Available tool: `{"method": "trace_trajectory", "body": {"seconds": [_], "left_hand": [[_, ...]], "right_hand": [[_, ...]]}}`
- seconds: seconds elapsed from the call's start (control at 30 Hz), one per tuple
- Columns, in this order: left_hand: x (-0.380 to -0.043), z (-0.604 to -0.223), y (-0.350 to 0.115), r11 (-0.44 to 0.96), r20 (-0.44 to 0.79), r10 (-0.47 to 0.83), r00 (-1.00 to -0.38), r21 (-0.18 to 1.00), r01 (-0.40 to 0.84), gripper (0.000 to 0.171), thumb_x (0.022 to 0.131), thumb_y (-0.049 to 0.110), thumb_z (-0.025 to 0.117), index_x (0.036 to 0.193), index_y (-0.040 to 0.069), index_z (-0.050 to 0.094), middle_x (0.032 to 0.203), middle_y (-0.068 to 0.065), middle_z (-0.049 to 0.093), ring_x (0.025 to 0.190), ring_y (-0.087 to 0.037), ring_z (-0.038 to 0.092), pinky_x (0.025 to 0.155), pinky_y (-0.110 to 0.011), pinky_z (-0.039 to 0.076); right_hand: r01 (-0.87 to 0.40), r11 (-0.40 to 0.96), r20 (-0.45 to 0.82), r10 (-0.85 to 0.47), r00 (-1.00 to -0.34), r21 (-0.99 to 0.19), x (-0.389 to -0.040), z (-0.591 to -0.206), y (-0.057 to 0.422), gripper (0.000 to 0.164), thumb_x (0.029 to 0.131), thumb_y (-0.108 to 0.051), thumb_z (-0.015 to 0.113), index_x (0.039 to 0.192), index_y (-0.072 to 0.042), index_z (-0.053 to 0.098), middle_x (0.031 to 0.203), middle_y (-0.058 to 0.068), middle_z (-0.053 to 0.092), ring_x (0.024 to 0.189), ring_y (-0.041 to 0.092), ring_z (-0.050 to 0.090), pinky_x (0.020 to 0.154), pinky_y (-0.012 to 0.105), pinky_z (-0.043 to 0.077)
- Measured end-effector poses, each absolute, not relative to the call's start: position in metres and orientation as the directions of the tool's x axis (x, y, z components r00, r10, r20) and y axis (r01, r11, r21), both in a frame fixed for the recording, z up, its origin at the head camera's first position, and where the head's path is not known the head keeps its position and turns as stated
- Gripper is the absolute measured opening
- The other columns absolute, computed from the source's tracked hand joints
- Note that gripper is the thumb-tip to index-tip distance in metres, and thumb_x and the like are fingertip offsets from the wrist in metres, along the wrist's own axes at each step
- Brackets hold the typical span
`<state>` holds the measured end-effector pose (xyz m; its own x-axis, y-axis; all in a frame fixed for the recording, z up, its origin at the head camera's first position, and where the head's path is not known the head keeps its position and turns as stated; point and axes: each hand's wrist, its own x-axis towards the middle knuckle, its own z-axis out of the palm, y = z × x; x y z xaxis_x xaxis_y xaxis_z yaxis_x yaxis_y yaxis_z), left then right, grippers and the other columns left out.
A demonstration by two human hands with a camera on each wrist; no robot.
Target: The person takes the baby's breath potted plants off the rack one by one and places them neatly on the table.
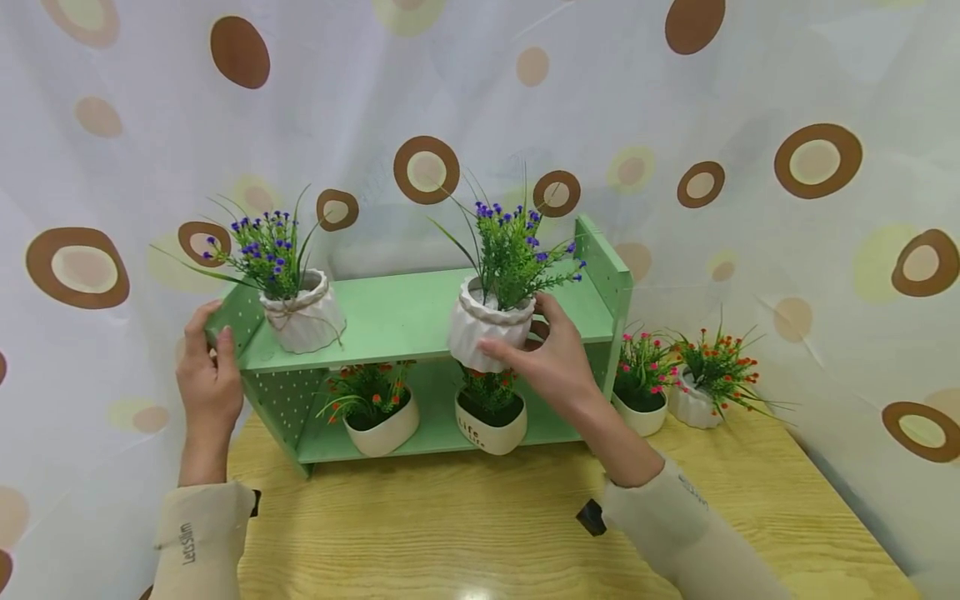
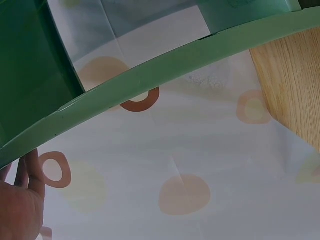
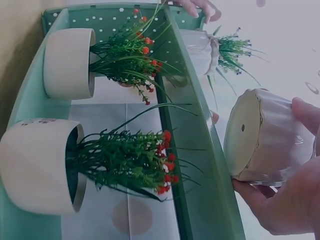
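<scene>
Up it is held, the white ribbed pot [image 1: 483, 323] of purple flowers, grasped in the right hand [image 1: 557, 357] with the thumb laid across its front, and its pale base is exposed to the right-wrist view, so it is not seated flat on the green shelf [image 1: 393, 308]. Across on the other flank, the side panel [image 1: 238, 315] is clasped by the left hand [image 1: 212, 392], and the frame is probably steadied that way. Just inside the left hand, a twine-tied pot [image 1: 303, 323] is stood on the top board. For a tidy job here, the held pot is best kept level, its base guided clear of the front edge, the stems left unpinched and any lowering done softly, while a knock to the cream pot [image 1: 497, 432] beneath the right hand should be avoided. Harder to call: the right fingertips are masked behind the held pot, and whether its rim or the fingers brush the board cannot be told. Its flowers are cut off in the right-wrist view, and only a cropped corner of the left hand is caught by its own camera.
</scene>
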<state>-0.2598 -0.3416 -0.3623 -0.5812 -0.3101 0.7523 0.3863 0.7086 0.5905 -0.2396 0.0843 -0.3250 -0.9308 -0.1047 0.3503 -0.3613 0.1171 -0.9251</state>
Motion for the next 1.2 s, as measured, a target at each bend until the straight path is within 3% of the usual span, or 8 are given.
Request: {"method": "trace_trajectory", "body": {"seconds": [0.23,0.57,0.77,1.0,1.2], "left_hand": [[-0.260,-0.362,-0.342,0.712,0.747,-0.313,-0.586,0.593,0.376,0.040,0.112,0.028,0.044,0.151,0.022,0.050,0.133,-0.025,0.062,0.097,0.010,0.048,0.079,-0.008,0.039],[-0.260,-0.363,-0.342,0.715,0.757,-0.308,-0.576,0.584,0.384,0.039,0.111,0.026,0.045,0.150,0.021,0.051,0.134,-0.024,0.062,0.095,0.008,0.048,0.077,-0.010,0.039],[-0.261,-0.362,-0.340,0.712,0.763,-0.305,-0.570,0.581,0.395,0.039,0.111,0.026,0.046,0.149,0.020,0.051,0.133,-0.024,0.062,0.094,0.008,0.048,0.076,-0.010,0.039],[-0.260,-0.363,-0.339,0.715,0.760,-0.302,-0.575,0.580,0.391,0.039,0.111,0.027,0.045,0.150,0.021,0.051,0.131,-0.024,0.062,0.090,0.008,0.047,0.074,-0.013,0.038],[-0.259,-0.362,-0.341,0.711,0.756,-0.309,-0.578,0.587,0.387,0.040,0.112,0.028,0.045,0.150,0.021,0.050,0.135,-0.024,0.060,0.097,0.009,0.048,0.077,-0.011,0.039]], "right_hand": [[-0.400,0.118,0.391,-0.091,-0.916,-0.909,-0.218,-0.337,0.106,0.072,0.085,-0.013,0.086,0.146,-0.010,0.048,0.131,0.014,0.062,0.115,0.026,0.068,0.090,0.025,0.058],[-0.384,0.189,0.376,-0.078,-0.923,-0.904,-0.185,-0.360,0.130,0.069,0.086,-0.012,0.085,0.144,-0.009,0.048,0.133,0.010,0.061,0.111,0.004,0.065,0.092,0.019,0.055],[-0.333,0.131,0.330,-0.047,-0.943,-0.934,-0.170,-0.381,0.139,0.072,0.088,-0.007,0.081,0.150,-0.008,0.045,0.135,0.008,0.058,0.110,0.006,0.067,0.089,0.023,0.058],[-0.279,0.074,0.282,0.042,-0.958,-0.957,-0.154,-0.417,0.150,0.071,0.086,0.004,0.079,0.148,-0.001,0.046,0.127,-0.005,0.061,0.106,0.006,0.067,0.083,0.024,0.059],[-0.239,0.014,0.239,0.066,-0.969,-0.971,-0.154,-0.435,0.160,0.075,0.086,0.007,0.077,0.152,-0.004,0.042,0.127,-0.008,0.060,0.105,0.008,0.069,0.080,0.027,0.061]]}}
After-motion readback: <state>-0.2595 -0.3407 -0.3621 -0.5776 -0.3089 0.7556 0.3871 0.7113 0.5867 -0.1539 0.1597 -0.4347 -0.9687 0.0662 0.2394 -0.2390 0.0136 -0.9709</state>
